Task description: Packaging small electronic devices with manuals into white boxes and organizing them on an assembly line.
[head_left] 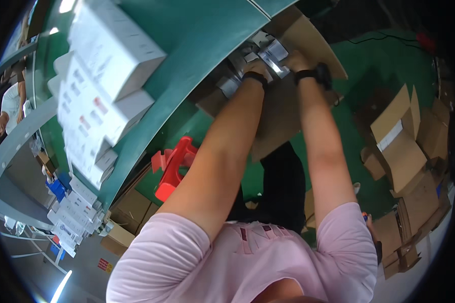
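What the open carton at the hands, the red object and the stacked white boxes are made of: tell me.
Open carton: probably cardboard, matte; dull brown panels.
Red object: seemingly hard plastic, perhaps slightly glossy; smooth, evenly coloured body.
White boxes: likely paperboard, smooth; straight folded edges, printed faces.

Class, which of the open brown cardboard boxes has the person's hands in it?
The top-centre box, beside the green table: left hand and right hand both reach into it; the boxes at far right lie apart.
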A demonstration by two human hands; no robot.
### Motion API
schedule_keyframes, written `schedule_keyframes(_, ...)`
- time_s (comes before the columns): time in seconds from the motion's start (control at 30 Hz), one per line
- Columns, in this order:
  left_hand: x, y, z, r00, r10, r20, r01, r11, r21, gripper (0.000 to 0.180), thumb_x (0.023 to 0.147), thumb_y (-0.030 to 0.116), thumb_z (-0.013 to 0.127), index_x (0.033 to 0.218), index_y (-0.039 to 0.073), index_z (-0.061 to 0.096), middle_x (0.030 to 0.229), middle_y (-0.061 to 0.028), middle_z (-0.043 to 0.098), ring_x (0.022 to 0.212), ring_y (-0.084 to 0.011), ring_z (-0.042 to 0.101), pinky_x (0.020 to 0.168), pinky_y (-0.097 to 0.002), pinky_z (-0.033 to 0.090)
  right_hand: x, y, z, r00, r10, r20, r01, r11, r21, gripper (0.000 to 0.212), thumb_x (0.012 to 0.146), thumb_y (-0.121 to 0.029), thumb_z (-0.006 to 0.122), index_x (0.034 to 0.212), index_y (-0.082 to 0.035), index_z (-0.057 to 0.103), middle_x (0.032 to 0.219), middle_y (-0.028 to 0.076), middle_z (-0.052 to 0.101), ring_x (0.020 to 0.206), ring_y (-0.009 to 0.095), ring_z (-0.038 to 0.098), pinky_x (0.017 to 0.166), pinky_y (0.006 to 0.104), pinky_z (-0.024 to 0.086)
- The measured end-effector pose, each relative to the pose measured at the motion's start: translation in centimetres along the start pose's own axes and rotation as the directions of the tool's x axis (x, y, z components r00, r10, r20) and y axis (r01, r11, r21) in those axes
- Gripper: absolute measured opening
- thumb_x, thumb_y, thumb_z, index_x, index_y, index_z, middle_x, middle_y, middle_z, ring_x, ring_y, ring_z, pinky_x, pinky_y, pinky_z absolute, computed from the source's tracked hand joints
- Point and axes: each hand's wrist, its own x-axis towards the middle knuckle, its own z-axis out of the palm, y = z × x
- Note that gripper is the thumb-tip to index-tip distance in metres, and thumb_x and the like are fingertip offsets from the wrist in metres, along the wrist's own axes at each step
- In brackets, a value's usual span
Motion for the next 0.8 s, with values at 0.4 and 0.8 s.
schedule_keyframes(0.4,20.2,-5.4,9.7,0.893,-0.3,0.336,0.318,0.948,0.002,0.045,0.089,0.039,0.06,0.126,0.013,0.06,0.133,-0.0085,0.056,0.12,-0.0276,0.055,0.097,-0.0416,0.046,17.2,9.7,19.6,0.639,0.135,-0.758,-0.393,0.904,-0.17,0.077,0.073,-0.027,0.069,0.138,-0.004,0.034,0.125,0.022,0.048,0.116,0.038,0.047,0.098,0.0478,0.039)
schedule_keyframes(0.8,20.2,-12.8,18.5,0.463,-0.881,0.098,0.831,0.393,-0.395,0.038,0.094,0.022,0.05,0.13,0.013,0.057,0.145,-0.0166,0.042,0.129,-0.033,0.047,0.104,-0.0471,0.041,11.8,2.8,19.5,0.946,0.21,-0.247,-0.072,0.879,0.472,0.087,0.057,-0.036,0.086,0.121,0.001,0.041,0.108,0.022,0.06,0.105,0.039,0.058,0.093,0.0427,0.048)
